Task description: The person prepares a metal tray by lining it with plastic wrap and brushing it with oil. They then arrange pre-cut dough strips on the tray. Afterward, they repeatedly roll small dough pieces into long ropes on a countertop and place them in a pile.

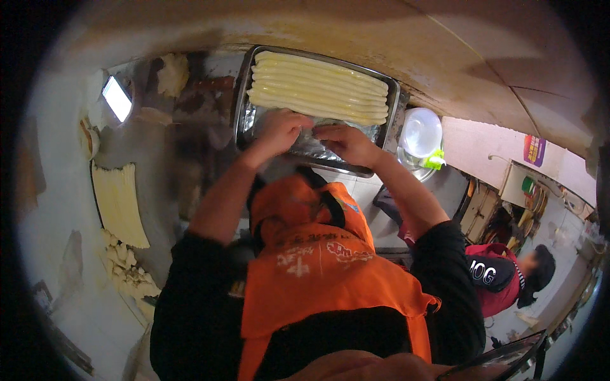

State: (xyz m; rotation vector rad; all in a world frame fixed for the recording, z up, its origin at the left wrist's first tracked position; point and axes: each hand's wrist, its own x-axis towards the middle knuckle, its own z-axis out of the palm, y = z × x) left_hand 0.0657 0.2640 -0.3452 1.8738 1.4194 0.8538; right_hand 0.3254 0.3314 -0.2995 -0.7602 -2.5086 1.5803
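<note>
Long strips of pale, shiny dough lie side by side along the far part of a rectangular metal tray. Over the tray's bare near part, my left hand has its fingers bent and pointing inward. Facing it, my right hand is just above the same part, fingers partly spread. The fingertips of both hands come close together below the nearest strip. Whether anything small lies between the fingers, I cannot tell.
Left of me are a lit phone, a sheet of dough strips and a heap of dough pieces. A white plastic tub stands right of the tray. Another person is at the far right.
</note>
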